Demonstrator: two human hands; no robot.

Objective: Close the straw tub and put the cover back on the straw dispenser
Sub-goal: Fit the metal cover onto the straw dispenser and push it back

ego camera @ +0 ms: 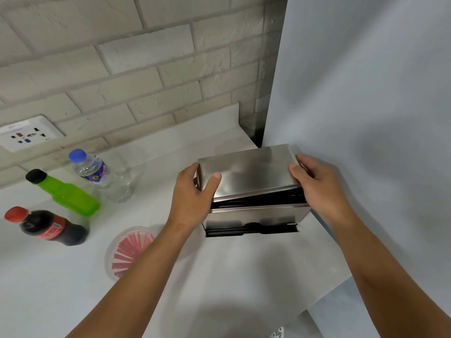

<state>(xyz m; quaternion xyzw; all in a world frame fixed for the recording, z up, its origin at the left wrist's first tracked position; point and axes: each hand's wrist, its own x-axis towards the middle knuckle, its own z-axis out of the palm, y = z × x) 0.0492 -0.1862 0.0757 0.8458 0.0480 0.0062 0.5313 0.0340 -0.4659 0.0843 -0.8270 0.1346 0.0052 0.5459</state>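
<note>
Cover (246, 172) clamped in both hands' grip, tilted over dispenser (253, 217); straw tub (127, 250) lidded.

Brushed metal cover (249, 172) and dispenser (253, 217); clear plastic tub (117, 242); rough painted brick wall (146, 57).

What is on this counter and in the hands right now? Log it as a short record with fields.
left hand: grips the cover's left end
right hand: grips the cover's right end
cover: steel, tilted, dark gap at front, not seated
dispenser: steel, against the wall
straw tub: round, clear, red straws inside
bottles: cola, green, water
</note>
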